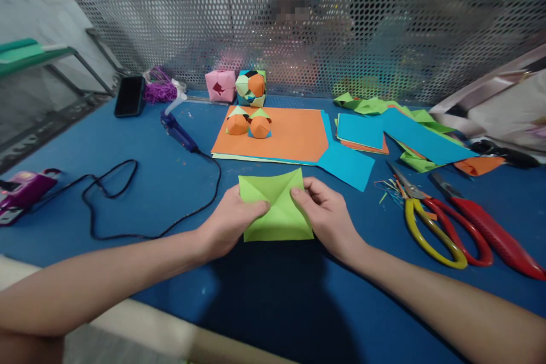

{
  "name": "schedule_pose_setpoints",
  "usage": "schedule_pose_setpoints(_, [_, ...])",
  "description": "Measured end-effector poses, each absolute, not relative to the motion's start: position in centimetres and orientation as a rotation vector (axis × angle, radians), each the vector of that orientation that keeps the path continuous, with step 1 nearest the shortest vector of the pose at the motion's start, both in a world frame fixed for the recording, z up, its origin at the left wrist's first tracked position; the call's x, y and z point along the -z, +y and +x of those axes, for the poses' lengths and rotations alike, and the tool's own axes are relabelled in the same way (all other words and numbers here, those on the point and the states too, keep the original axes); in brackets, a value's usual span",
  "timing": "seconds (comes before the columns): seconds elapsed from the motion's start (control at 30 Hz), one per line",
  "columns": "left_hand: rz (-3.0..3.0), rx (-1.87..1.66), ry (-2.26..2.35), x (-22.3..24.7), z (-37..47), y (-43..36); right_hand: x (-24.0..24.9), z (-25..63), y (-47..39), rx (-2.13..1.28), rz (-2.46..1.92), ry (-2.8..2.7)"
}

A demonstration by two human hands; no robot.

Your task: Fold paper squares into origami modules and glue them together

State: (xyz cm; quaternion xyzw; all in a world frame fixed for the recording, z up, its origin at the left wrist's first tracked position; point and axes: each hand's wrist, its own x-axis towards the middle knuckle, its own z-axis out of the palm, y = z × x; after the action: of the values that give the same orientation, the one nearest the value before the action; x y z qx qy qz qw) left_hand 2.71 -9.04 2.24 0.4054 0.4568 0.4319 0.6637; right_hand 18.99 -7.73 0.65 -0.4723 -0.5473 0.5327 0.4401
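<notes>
A square sheet of lime-green paper (279,222) with diagonal creases is held up over the blue table. My left hand (232,216) grips its left side, thumb lying across the front face. On the right side, my right hand (326,213) pinches the same sheet, thumb in front and fingers curled behind. Just beyond it lies a stack of orange paper (294,131) with blue and pale green sheets below. Two small folded paper pieces (260,125) in orange and green rest on that stack.
Scissors (435,222) with yellow and red handles and a red-handled cutter (490,227) lie at right, near blue paper pieces (360,129). A blue glue gun (181,132) with a black cord is at left. Behind stand a pink paper cube (220,84), a multicoloured cube (251,88) and a perforated metal panel (170,17).
</notes>
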Motion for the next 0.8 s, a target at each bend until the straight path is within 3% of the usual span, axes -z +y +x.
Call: schedule_pose_setpoints(0.8, [0.992, -1.035, 1.223, -2.07, 2.78, -8.99, -0.48, 18.78, -7.77, -1.270, -1.160, -1.418])
